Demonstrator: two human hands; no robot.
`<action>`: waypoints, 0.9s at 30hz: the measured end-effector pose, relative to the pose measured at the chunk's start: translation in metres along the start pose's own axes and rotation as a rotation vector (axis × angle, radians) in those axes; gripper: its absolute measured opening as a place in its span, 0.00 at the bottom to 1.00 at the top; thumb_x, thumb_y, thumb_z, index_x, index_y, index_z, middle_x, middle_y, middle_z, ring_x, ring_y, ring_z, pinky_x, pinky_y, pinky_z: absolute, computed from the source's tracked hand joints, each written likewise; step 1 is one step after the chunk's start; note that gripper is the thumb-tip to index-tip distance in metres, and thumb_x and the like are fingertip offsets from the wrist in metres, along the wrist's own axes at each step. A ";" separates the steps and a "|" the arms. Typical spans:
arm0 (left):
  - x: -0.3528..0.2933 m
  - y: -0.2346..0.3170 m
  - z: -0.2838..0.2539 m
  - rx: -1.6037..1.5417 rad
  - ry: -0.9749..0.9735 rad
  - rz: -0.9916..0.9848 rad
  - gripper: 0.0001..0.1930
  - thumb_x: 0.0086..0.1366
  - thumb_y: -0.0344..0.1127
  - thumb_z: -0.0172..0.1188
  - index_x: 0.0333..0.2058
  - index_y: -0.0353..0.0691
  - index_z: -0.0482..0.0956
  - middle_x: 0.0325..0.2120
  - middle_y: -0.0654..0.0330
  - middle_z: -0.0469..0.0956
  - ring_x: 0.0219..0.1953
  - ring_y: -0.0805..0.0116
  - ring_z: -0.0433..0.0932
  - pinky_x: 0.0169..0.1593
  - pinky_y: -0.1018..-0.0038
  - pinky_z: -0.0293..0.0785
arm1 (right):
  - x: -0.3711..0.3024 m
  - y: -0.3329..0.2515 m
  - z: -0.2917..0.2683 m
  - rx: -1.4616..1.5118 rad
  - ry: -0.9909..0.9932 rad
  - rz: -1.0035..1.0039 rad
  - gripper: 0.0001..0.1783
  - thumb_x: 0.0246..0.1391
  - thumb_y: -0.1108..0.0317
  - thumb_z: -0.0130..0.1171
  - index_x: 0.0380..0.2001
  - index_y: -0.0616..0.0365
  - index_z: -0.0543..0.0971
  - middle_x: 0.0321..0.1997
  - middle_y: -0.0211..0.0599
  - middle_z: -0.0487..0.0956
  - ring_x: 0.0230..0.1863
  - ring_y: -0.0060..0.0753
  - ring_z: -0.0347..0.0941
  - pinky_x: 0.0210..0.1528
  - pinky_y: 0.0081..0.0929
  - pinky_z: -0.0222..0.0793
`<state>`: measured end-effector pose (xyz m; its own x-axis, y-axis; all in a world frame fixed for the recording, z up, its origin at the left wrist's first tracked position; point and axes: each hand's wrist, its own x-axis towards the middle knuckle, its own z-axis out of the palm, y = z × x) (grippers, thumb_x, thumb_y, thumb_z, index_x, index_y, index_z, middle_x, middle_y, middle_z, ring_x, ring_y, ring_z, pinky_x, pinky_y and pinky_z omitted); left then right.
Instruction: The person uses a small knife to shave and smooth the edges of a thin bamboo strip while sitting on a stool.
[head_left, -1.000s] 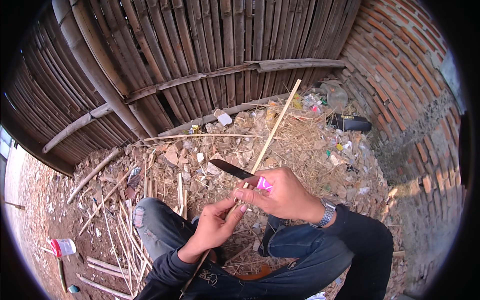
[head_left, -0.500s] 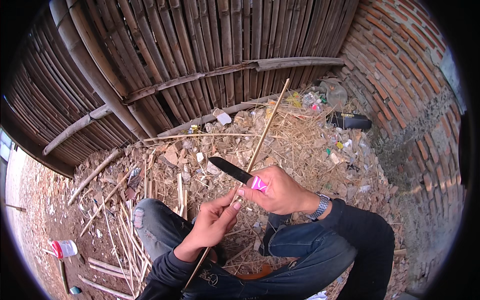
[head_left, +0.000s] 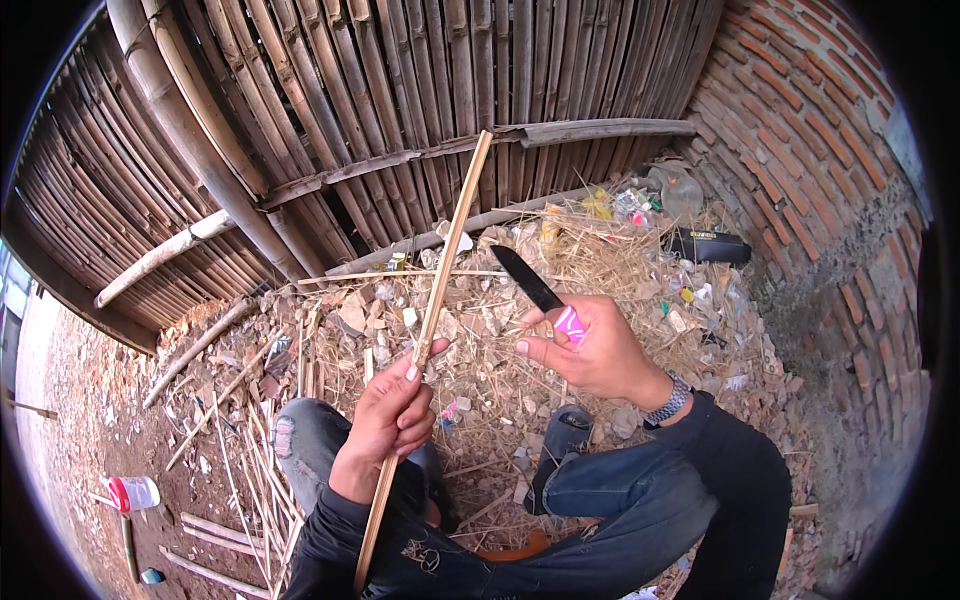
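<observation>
A long, thin bamboo strip (head_left: pixel 445 270) slants upward in front of me, its lower end reaching past my left thigh. My left hand (head_left: pixel 390 415) is closed around the strip at about its middle, thumb pressed along it. To the right, apart from the strip, my right hand (head_left: pixel 605 350) grips a knife by its handle (head_left: pixel 570 325), which has a pink and white pattern. The knife's dark blade (head_left: pixel 525 277) points up and to the left. Curled shavings (head_left: pixel 422 553) lie on my jeans between the legs.
A bamboo slat wall (head_left: pixel 420 80) stands ahead, a brick wall (head_left: pixel 850 200) on the right. Rubble, straw and litter cover the ground, with a black case (head_left: pixel 707 245) near the corner. Cut bamboo strips (head_left: pixel 262 480) lie at my left, beyond them a red-and-clear plastic cup (head_left: pixel 135 493).
The knife has come off the strip and moved up and right with my right hand. My left hand has shifted left and down, and the strip stands more upright, turned to its pale face.
</observation>
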<state>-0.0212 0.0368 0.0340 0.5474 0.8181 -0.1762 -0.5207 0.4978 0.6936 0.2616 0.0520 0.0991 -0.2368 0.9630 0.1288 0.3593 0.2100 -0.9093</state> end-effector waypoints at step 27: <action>-0.001 -0.044 0.018 0.234 -0.400 -0.202 0.27 0.84 0.45 0.36 0.67 0.29 0.63 0.11 0.66 0.66 0.09 0.79 0.61 0.19 0.83 0.61 | 0.014 0.019 -0.042 0.392 0.427 0.074 0.13 0.67 0.61 0.65 0.35 0.61 0.83 0.17 0.16 0.70 0.16 0.08 0.60 0.18 0.18 0.52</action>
<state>0.0134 0.0091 0.0161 0.8542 0.5148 -0.0732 -0.2430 0.5197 0.8191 0.3035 0.0765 0.0999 0.1901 0.9727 0.1333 -0.0187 0.1393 -0.9901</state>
